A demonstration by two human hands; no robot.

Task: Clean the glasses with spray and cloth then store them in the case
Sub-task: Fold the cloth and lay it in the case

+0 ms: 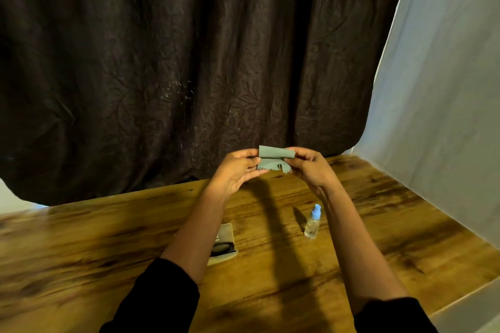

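Two things sit on the table (81,251) below the cloth (273,158). Down-left of it, the open case (226,234) holds the glasses (221,247). The left grip (235,167) and right grip (308,165) pinch its ends aloft. Down-right stands the spray bottle (312,223). Cloth-readying, I judge; the next move needs one grip freed.

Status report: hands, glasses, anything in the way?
Left hand and right hand pinch cloth above table. Glasses in open case, partly behind left forearm. Bottle upright, untouched.
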